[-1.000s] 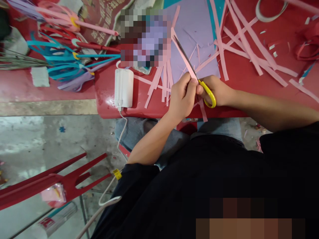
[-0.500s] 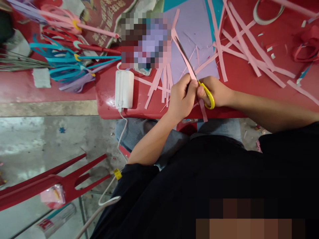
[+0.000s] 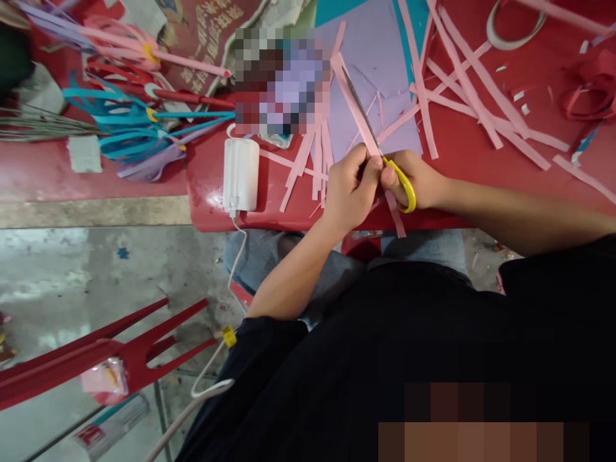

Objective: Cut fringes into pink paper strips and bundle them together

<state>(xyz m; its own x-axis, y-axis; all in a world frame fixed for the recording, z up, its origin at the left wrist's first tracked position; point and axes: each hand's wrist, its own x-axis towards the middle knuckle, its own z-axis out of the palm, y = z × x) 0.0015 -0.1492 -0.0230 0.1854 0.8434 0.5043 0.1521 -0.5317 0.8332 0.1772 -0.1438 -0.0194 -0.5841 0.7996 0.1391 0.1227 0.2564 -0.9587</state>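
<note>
Pink paper strip (image 3: 359,119), pinched between thumb and fingers of left hand (image 3: 350,191), reaches out beyond both hands; likely light, limp, easily creased, best held flat near blades. Right hand (image 3: 419,178) closed round yellow-handled scissors (image 3: 407,187), blades alongside strip; probably stiff, heavier, safest gripped by handles. Beyond hands, purple sheet (image 3: 368,42); left of them, white box (image 3: 244,168); right, loose strips (image 3: 484,72) across red table (image 3: 462,151).
</note>
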